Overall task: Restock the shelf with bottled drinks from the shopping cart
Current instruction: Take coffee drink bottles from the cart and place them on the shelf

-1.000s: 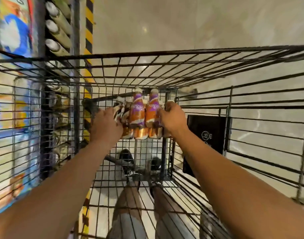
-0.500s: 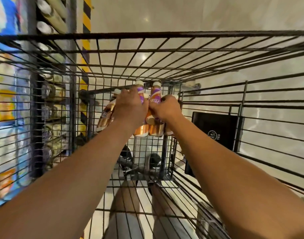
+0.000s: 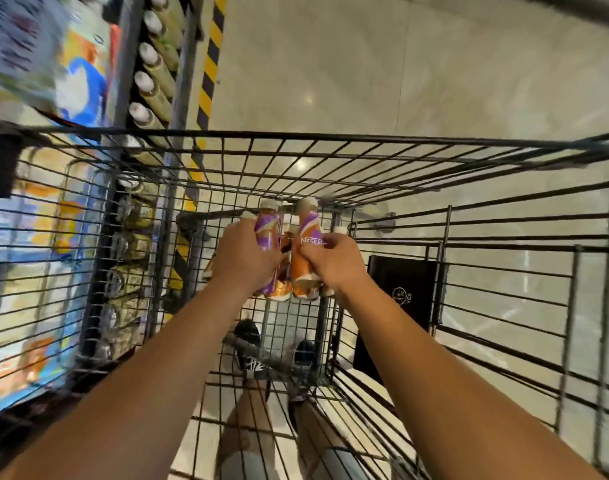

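Both hands reach deep into the wire shopping cart [image 3: 365,140]. The left hand [image 3: 242,256] is wrapped around one purple-and-orange coffee bottle [image 3: 266,230], and the right hand [image 3: 334,261] grips a second Nescafé bottle [image 3: 306,237] just beside it. More bottles [image 3: 285,292] stand clustered beneath them at the far end of the cart. The shelf [image 3: 150,81] on the left holds rows of white-capped bottles.
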Available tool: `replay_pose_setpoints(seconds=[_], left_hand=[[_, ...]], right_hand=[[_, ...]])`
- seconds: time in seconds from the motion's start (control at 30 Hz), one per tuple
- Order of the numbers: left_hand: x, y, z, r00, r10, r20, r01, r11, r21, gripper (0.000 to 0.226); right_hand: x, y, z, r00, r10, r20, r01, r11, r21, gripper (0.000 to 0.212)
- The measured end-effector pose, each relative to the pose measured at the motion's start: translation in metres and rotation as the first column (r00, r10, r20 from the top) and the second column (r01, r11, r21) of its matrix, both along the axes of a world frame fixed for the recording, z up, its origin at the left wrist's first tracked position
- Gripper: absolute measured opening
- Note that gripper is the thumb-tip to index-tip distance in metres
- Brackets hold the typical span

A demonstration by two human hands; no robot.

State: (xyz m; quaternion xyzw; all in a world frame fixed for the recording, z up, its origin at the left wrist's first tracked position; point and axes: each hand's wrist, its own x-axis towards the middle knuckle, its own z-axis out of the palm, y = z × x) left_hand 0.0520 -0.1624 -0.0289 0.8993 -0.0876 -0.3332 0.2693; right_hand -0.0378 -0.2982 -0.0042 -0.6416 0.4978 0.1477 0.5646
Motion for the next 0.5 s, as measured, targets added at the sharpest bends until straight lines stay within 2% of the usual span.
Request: replay_pose_setpoints(seconds=[0.13,0.2,0.27,0.33,0.5], left_hand=[[-0.005,0.036,0.066,0.991,0.13,-0.042,-0.134,0.985,-0.107,0.045],[-0.009,0.052,0.108,0.985,0.171,-0.016,-0.171,0.977,-0.13,0.047],[-0.015,0.067,0.153,0.976,0.214,0.046,-0.204,0.964,-0.171,0.045],[-0.025,0.079,0.2,0.957,0.273,0.097,-0.246,0.943,-0.222,0.044],[-0.057,0.118,0.292,0.882,0.47,0.022,-0.425,0.817,-0.389,0.057]], right_hand=[[-0.012,0.016,0.056,0.99,-0.086,0.115,0.075,0.993,0.094,0.015],[-0.018,0.025,0.085,0.984,-0.084,0.158,0.068,0.992,0.105,0.027],[-0.023,0.034,0.112,0.977,-0.053,0.205,0.039,0.997,0.073,0.036],[-0.028,0.044,0.139,0.97,-0.014,0.243,0.007,1.0,0.028,0.037],[-0.039,0.075,0.216,0.923,0.107,0.37,-0.119,0.993,0.011,0.051]])
